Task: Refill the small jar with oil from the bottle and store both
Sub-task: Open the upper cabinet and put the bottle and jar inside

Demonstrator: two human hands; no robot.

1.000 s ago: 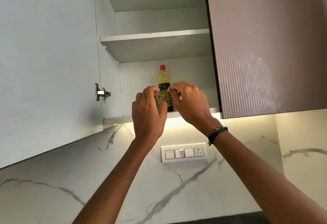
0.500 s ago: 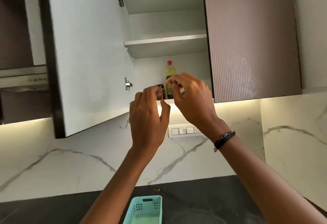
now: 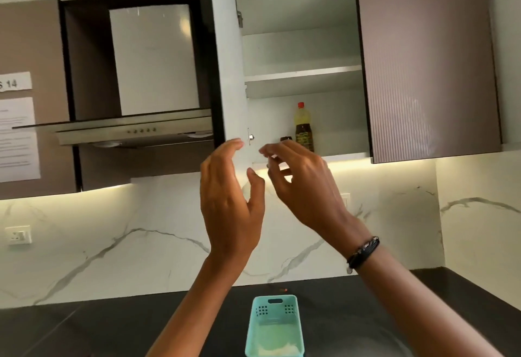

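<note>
The oil bottle (image 3: 304,128) stands upright on the lower shelf (image 3: 344,155) of the open cabinet, the small jar (image 3: 286,139) just beside it on its left. Left hand (image 3: 229,204) and right hand (image 3: 303,187) hover below, each grip released, holding nothing

Cabinet shelf (image 3: 344,156) holds bottle (image 3: 304,128) (jar (image 3: 286,139) beside it).

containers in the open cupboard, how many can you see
2, both on the lower shelf: the oil bottle with a red cap stands upright near the middle, and the small jar sits just left of it, mostly hidden behind the right hand. More could be hidden.
</note>
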